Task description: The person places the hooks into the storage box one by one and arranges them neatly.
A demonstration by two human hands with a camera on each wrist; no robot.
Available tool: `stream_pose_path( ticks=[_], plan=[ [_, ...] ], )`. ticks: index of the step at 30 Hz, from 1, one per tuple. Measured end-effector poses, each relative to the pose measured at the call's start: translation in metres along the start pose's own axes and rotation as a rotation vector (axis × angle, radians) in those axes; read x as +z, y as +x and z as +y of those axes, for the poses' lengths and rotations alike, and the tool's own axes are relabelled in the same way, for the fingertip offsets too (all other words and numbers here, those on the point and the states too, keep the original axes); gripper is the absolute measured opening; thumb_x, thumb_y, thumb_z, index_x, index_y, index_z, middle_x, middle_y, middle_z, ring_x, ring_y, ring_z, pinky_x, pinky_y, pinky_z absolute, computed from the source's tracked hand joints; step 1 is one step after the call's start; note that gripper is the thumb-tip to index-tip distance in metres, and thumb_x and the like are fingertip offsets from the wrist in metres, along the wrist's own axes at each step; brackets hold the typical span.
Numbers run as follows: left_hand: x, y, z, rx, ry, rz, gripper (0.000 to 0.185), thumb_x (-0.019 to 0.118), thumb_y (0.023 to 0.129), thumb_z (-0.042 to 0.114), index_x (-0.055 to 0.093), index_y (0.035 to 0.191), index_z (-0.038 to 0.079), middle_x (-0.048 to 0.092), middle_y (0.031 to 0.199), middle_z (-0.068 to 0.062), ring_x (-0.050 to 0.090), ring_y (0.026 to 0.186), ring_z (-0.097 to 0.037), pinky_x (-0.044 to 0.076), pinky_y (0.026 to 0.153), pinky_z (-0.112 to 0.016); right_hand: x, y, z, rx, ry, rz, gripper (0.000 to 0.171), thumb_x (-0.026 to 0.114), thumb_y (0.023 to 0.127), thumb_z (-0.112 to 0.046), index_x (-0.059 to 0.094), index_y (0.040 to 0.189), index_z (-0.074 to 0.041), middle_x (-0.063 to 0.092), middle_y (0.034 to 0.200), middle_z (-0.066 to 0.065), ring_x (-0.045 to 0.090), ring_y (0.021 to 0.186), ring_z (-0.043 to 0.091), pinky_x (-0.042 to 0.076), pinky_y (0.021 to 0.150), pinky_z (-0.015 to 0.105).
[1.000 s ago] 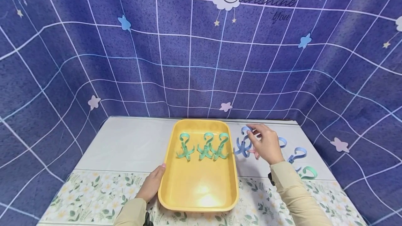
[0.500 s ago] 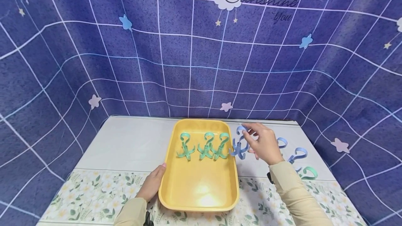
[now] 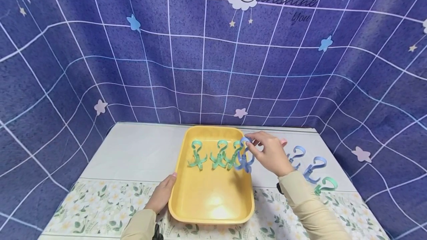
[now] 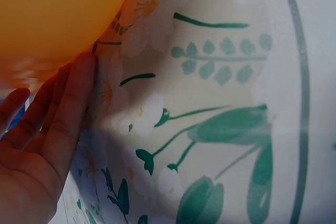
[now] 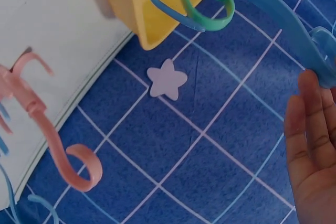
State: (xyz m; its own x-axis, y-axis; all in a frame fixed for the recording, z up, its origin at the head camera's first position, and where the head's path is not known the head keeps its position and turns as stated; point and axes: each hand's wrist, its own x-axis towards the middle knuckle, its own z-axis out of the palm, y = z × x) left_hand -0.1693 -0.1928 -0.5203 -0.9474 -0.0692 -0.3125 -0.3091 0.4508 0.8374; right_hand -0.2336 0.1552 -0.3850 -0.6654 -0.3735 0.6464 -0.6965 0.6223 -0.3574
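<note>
Bright head view, glare on yellow tray (image 3: 210, 195), dim left wrist view, soft shadows

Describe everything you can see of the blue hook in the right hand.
The blue hook is one solid colour and looks like smooth plastic. It has an open curl at the top, a stem, and several upturned prongs spreading from its lower end. The right hand pinches it by the curl, holding it roughly upright over the right side of the yellow tray. In the head view it partly covers a green hook; whether the two touch, I cannot tell. No damage shows.
</note>
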Motion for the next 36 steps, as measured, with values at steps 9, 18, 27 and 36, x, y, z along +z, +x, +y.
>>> stream_pose_path(
  ticks=[9, 18, 27, 36],
  plan=[
    [-0.002, -0.003, 0.0, 0.021, -0.014, 0.003, 0.082, 0.021, 0.104, 0.068, 0.038, 0.156, 0.006, 0.063, 0.133, -0.015, 0.061, 0.122, -0.037, 0.041, 0.111, -0.059, 0.011, 0.006, -0.015, 0.009, 0.018, -0.053, 0.02, 0.075, 0.093, -0.009, 0.075, 0.112, -0.004, 0.072, 0.092, 0.002, 0.067, 0.077, 0.017, 0.059, 0.069, 0.036],
    [0.0, -0.002, 0.001, 0.035, 0.013, 0.014, 0.084, 0.019, 0.105, 0.067, 0.037, 0.156, 0.003, 0.053, 0.146, -0.021, 0.046, 0.136, -0.046, 0.03, 0.116, -0.064, 0.027, 0.008, -0.026, 0.038, 0.087, -0.127, 0.02, 0.074, 0.094, -0.008, 0.075, 0.114, -0.004, 0.072, 0.101, 0.002, 0.067, 0.08, 0.012, 0.061, 0.072, 0.035],
    [0.0, -0.001, 0.0, 0.044, -0.005, 0.017, 0.083, 0.02, 0.105, 0.067, 0.039, 0.155, 0.003, 0.056, 0.143, -0.021, 0.05, 0.133, -0.045, 0.032, 0.115, -0.063, 0.04, 0.009, -0.036, 0.014, 0.156, -0.149, 0.025, 0.077, 0.091, -0.005, 0.074, 0.116, -0.003, 0.072, 0.1, 0.004, 0.066, 0.079, 0.013, 0.06, 0.07, 0.03],
    [0.0, -0.002, 0.002, 0.036, -0.002, 0.008, 0.085, 0.019, 0.104, 0.068, 0.037, 0.156, 0.003, 0.052, 0.148, -0.022, 0.045, 0.137, -0.046, 0.03, 0.116, -0.063, 0.056, 0.012, -0.043, 0.009, 0.183, -0.179, 0.024, 0.077, 0.091, -0.005, 0.075, 0.115, -0.003, 0.074, 0.105, 0.005, 0.067, 0.081, 0.014, 0.061, 0.075, 0.035]
  ],
)
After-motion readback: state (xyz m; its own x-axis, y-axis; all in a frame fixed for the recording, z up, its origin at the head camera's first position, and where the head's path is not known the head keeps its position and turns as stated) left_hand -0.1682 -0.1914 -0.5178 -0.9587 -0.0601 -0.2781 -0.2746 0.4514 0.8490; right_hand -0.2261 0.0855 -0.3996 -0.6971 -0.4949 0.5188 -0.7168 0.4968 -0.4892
